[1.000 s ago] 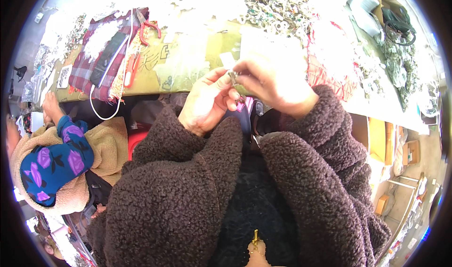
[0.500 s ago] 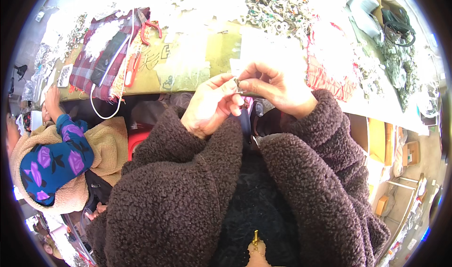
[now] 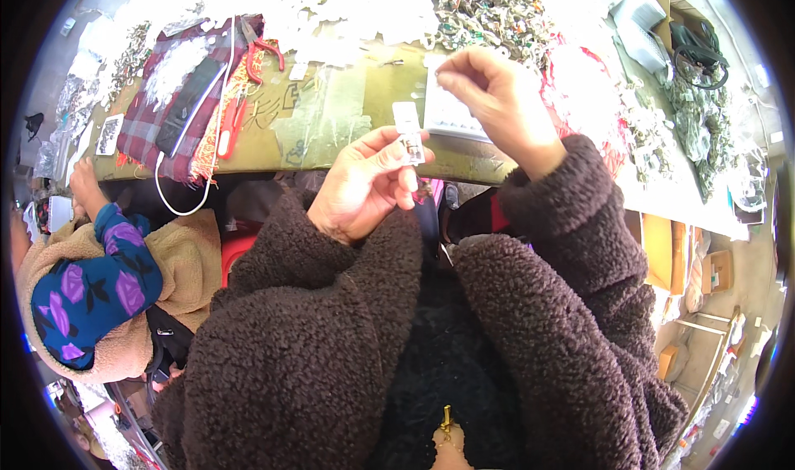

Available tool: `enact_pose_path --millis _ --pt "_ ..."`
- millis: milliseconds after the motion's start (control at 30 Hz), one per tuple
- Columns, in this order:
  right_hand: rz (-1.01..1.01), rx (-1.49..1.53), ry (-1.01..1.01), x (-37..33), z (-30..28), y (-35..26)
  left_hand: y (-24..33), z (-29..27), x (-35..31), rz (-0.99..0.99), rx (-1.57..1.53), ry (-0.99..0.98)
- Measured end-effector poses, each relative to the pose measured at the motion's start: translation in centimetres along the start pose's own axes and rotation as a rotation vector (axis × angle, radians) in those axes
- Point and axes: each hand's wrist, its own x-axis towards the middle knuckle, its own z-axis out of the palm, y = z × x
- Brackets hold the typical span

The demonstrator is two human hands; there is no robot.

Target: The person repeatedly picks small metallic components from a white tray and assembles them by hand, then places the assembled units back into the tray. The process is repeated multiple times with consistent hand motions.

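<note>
Between the thumb and fingers of my left hand is a small white card, held upright near the table's front edge. Its lower part carries something small and shiny that is too small to make out. My right hand is raised to the right of the card, apart from it. Its thumb and forefinger are pinched together, and whatever may be between them cannot be made out. Below that hand a flat white tray lies on the table, partly covered by the hand.
A heap of small pale pieces lies at the back. Red-handled pliers and a red-handled tool lie by a plaid cloth, with a white cord hanging off the edge. A co-worker's patterned sleeve is at left.
My right hand has left the left hand, moving up and right with its fingers pinched. The white card now shows in my left hand, and the white tray has come into clearer view.
</note>
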Motion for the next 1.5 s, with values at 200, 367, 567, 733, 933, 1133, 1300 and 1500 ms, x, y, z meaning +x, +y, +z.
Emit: enact_pose_path --millis 200,367,567,733,933,1133,1300,1500 --pt "-0.283 -0.687 0.009 0.9 1.3 2.7 0.2 -0.1 0.2 -0.013 0.041 0.074" --pt "-0.274 -0.641 -0.06 0.2 0.6 1.3 0.2 -0.1 0.3 -0.007 0.033 0.081" --pt "-0.206 -0.155 -0.088 -2.8 0.1 -1.3 -0.3 -0.2 0.5 -0.018 -0.033 0.064" --pt "-0.166 -0.049 -0.158 -4.5 0.2 -1.8 -1.0 -0.2 0.4 -0.036 -0.001 -0.017" --pt "0.192 0.415 -0.399 -5.8 -0.9 -1.9 -2.1 1.0 -0.5 -0.073 0.075 0.021" --pt "0.307 0.677 -0.355 -7.6 -1.8 -1.3 -2.6 1.6 -0.8 -0.096 0.248 -0.033" --pt "0.517 0.713 -0.377 -8.3 -2.0 -1.3 -2.8 2.0 -1.0 -0.161 0.389 -0.073" --pt "0.552 0.921 -0.411 -8.6 -2.3 -1.1 -3.4 1.8 -0.4 -0.13 0.292 -0.051"
